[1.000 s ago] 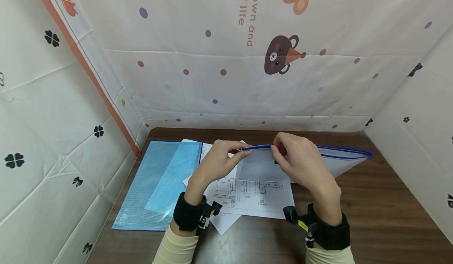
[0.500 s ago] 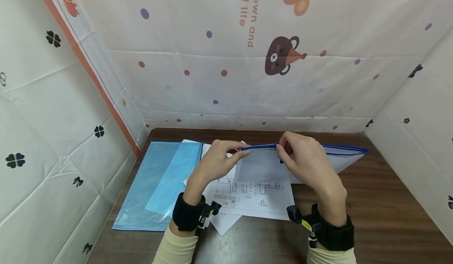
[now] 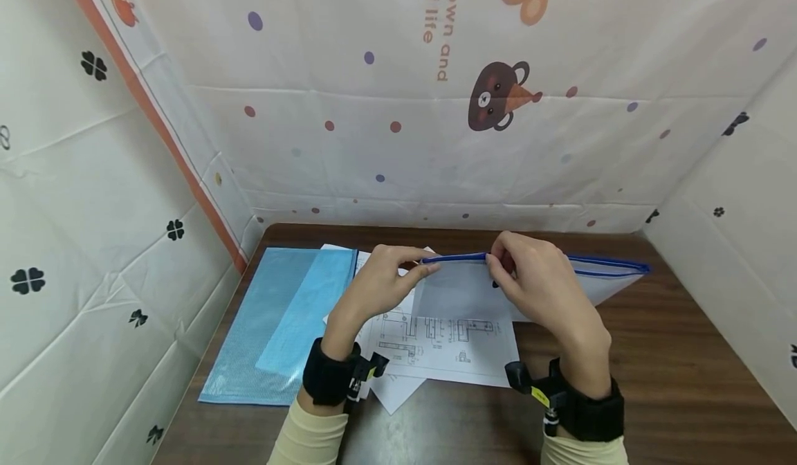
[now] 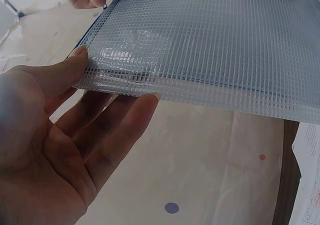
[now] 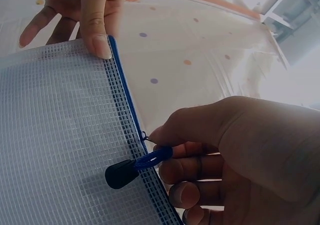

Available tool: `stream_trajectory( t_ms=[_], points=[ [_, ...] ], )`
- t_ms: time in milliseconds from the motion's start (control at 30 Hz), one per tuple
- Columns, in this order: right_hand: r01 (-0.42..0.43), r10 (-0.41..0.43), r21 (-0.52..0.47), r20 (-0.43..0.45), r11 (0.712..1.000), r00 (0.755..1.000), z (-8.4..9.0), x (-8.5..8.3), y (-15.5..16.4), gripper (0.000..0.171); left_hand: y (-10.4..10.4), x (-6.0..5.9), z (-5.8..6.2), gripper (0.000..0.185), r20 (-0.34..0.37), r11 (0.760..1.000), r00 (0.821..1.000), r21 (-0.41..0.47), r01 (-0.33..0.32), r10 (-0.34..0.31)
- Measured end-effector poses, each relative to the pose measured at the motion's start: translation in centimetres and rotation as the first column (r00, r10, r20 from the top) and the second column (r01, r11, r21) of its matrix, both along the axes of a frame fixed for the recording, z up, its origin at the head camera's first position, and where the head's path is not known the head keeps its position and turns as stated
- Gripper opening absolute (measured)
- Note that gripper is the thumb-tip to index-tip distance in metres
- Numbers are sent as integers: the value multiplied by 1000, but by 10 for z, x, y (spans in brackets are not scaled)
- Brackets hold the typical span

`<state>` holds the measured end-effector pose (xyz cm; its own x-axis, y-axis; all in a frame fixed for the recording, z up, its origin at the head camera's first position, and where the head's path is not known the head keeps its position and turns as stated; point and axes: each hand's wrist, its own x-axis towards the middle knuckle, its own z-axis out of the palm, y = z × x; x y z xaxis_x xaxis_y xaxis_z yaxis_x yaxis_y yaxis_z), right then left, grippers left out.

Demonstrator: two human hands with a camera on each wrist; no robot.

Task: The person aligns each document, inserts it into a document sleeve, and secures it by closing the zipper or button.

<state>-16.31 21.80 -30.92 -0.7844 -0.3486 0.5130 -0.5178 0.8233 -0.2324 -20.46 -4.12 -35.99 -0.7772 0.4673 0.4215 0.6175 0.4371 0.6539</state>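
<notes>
The left hand [image 3: 380,281] pinches the left end of a clear mesh zip pouch [image 3: 463,295] between the thumb and the straight fingers, as the left wrist view shows. The right hand [image 3: 535,285] has its fingers curled, and they pinch the small blue zip pull [image 5: 150,160] with the black tab [image 5: 120,174] on the blue zipper edge [image 3: 454,258]. The pouch is held above the table, over a sheet with a printed drawing [image 3: 445,347].

The pouch seems light, thin and soft; it bends easily, so I judge it needs one hand on the corner near the zipper while the other holds the pull. The plastic looks a little smooth.

The table [image 3: 654,368] is dark wood. On its left side lies a blue mesh folder [image 3: 274,326]. Around the table hang white sheets with dots, bears and clover marks [image 3: 398,105].
</notes>
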Motion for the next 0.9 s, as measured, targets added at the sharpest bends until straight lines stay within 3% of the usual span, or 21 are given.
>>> stream_trajectory(
  t_ms=[167, 467, 900],
  points=[
    [8, -8, -9, 34, 1000, 999, -2, 2, 0, 9, -1, 1, 1, 24, 14, 1000, 1000, -23, -5, 6],
    [1, -1, -5, -3, 1000, 1000, -2, 1, 0, 10, -2, 2, 2, 24, 8, 1000, 1000, -29, -3, 3],
    [32, -32, 0, 13, 999, 999, 2, 2, 4, 10, -5, 4, 4, 26, 3, 999, 1000, -31, -20, 20]
  ],
)
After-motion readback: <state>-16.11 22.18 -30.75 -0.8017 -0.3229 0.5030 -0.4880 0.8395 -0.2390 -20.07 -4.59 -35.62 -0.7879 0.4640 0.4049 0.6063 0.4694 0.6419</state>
